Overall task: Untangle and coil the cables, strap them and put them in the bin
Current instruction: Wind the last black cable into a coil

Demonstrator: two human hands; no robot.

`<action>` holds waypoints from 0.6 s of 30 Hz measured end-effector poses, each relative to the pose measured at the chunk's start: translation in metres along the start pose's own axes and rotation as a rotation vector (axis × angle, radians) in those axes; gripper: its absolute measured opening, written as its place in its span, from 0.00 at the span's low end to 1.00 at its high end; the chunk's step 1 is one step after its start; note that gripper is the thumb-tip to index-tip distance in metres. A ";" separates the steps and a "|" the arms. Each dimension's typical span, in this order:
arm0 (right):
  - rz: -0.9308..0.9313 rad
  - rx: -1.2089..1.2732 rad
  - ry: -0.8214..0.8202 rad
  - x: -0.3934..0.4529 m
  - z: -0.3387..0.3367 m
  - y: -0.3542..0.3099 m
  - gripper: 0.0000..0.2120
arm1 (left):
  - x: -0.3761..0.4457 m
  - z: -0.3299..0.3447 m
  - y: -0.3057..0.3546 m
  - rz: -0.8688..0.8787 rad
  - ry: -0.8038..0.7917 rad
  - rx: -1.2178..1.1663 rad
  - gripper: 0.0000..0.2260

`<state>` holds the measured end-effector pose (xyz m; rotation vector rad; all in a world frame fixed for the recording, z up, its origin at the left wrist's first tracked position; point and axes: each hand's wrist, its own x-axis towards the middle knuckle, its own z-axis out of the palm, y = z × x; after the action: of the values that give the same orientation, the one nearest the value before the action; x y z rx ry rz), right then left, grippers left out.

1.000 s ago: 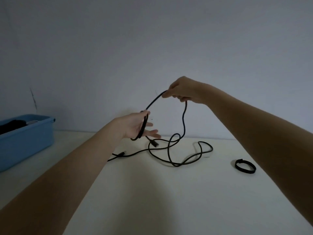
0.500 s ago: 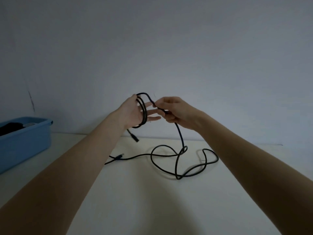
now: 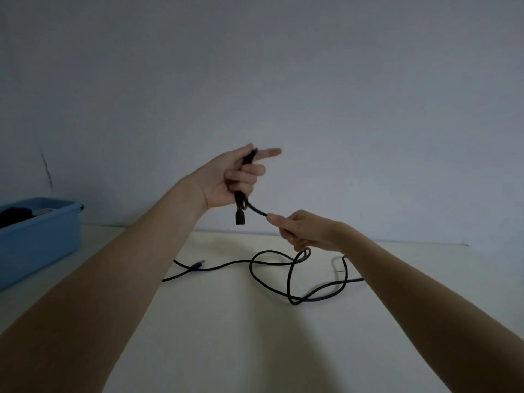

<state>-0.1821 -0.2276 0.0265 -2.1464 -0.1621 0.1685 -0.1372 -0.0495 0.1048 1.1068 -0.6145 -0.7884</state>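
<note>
A long black cable (image 3: pixel 289 279) lies in loose crossing loops on the white table (image 3: pixel 255 350). My left hand (image 3: pixel 235 177) is raised above the table and grips a small coil of the cable, with the index finger pointing right. A black plug (image 3: pixel 240 218) hangs below that hand. My right hand (image 3: pixel 300 229), lower and to the right, pinches the cable a short way from the coil. The cable's other plug (image 3: pixel 198 265) rests on the table to the left.
A blue plastic bin (image 3: pixel 39 236) stands at the left edge of the table, with dark items inside it. A plain grey wall runs behind the table.
My left hand rose and closed its fingers round the coil. My right hand dropped down and to the right along the cable. The view tilted, so the strap at the right is out of sight.
</note>
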 end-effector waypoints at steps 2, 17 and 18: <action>0.029 -0.095 -0.006 0.006 -0.011 -0.006 0.21 | -0.007 0.002 -0.007 -0.167 -0.097 0.188 0.19; -0.010 -0.398 0.409 0.029 -0.062 -0.045 0.24 | -0.048 0.001 0.013 -0.330 -0.092 0.512 0.21; -0.033 -0.361 0.458 0.033 -0.056 -0.049 0.25 | -0.048 -0.001 0.011 -0.332 -0.018 0.511 0.20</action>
<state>-0.1420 -0.2408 0.0961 -2.4751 0.0436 -0.4005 -0.1616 -0.0079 0.1123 1.7019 -0.6761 -0.9529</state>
